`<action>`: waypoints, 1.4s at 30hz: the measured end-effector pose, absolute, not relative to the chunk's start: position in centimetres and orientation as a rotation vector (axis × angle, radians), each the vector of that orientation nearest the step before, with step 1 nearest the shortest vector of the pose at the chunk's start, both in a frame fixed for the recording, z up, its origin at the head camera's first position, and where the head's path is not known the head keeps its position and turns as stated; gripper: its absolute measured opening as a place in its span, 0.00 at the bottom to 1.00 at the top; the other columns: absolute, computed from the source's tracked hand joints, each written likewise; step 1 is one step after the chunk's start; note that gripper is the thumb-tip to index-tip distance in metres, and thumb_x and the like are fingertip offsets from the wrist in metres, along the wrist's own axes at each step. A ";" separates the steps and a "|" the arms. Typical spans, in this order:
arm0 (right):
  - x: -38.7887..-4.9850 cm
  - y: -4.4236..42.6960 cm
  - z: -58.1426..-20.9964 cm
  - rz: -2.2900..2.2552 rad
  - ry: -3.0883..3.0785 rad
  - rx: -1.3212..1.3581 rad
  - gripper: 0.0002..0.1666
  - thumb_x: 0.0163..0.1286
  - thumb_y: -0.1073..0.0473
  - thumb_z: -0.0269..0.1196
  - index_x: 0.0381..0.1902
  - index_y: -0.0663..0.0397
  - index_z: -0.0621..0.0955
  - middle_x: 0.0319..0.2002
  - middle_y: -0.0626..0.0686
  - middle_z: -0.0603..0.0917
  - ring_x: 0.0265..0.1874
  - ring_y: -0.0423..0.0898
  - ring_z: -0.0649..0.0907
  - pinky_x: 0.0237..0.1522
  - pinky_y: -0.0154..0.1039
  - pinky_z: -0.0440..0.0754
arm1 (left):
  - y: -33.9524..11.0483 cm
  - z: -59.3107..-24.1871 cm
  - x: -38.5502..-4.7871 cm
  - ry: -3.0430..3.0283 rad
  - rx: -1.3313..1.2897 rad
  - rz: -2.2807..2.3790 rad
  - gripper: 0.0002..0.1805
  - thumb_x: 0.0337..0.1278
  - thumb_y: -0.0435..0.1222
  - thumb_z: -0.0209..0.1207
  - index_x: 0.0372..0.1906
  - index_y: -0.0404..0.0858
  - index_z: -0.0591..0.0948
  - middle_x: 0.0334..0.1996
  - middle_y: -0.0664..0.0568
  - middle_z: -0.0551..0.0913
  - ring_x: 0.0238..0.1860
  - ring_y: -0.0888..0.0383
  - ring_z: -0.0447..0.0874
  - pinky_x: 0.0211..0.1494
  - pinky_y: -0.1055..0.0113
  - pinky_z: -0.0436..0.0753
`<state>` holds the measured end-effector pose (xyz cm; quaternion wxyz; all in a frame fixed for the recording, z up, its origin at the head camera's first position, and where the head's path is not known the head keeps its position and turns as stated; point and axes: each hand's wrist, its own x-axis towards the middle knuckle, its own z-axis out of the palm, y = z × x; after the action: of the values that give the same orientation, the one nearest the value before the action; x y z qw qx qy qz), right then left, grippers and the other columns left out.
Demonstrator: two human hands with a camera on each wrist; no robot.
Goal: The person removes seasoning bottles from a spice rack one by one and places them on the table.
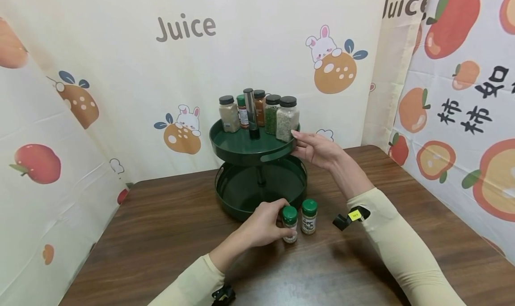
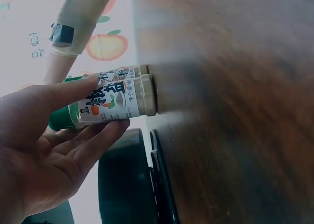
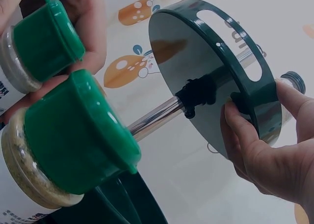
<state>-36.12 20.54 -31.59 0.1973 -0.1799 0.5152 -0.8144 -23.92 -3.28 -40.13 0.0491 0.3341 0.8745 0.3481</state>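
Observation:
My left hand (image 1: 261,223) holds a small spice bottle (image 1: 289,220) with a green cap, thumb on one side and fingers on the other. In the left wrist view the bottle's (image 2: 110,101) printed label faces the camera, its base close to the tabletop. A second green-capped bottle (image 1: 309,216) stands just right of it. My right hand (image 1: 319,151) grips the rim of the dark green upper tray (image 1: 237,156), thumb near the top edge and fingers underneath, as the right wrist view shows. Beside that thumb stands a black-lidded jar (image 1: 287,118) of pale contents.
Several more jars stand on the upper tray, among them a beige one (image 1: 229,114) and one with green flakes (image 1: 272,114). A metal post (image 1: 250,113) rises through it. The lower tray (image 1: 227,205) rests on the wooden table (image 1: 173,216). Printed curtains (image 1: 261,42) hang behind and beside it.

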 end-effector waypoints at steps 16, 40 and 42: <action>-35.7 20.4 -31.3 -2.253 1.512 -0.431 0.36 0.81 0.56 0.61 0.77 0.66 0.62 0.68 0.59 0.73 0.51 0.43 0.89 0.57 0.37 0.84 | -3.2 -40.5 -23.8 2.691 1.032 1.002 0.21 0.59 0.40 0.78 0.51 0.47 0.79 0.36 0.64 0.82 0.35 0.64 0.82 0.39 0.73 0.82; -36.0 20.7 -31.0 -2.267 1.537 -0.466 0.38 0.85 0.55 0.56 0.84 0.58 0.55 0.76 0.65 0.66 0.58 0.48 0.87 0.59 0.42 0.84 | -3.1 -40.3 -23.8 2.674 1.020 1.018 0.21 0.59 0.38 0.78 0.51 0.46 0.78 0.35 0.61 0.83 0.34 0.64 0.82 0.39 0.72 0.82; -36.2 21.0 -31.2 -2.280 1.534 -0.486 0.39 0.86 0.55 0.54 0.85 0.58 0.52 0.80 0.65 0.61 0.65 0.49 0.82 0.61 0.42 0.83 | -3.1 -40.3 -23.8 2.671 1.024 1.017 0.21 0.59 0.38 0.78 0.51 0.45 0.79 0.35 0.61 0.82 0.34 0.63 0.82 0.39 0.72 0.82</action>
<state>-36.20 20.95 -31.21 0.1746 -0.1716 0.5413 -0.8044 -23.78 -3.12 -40.30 0.0527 0.3367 0.8786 0.3345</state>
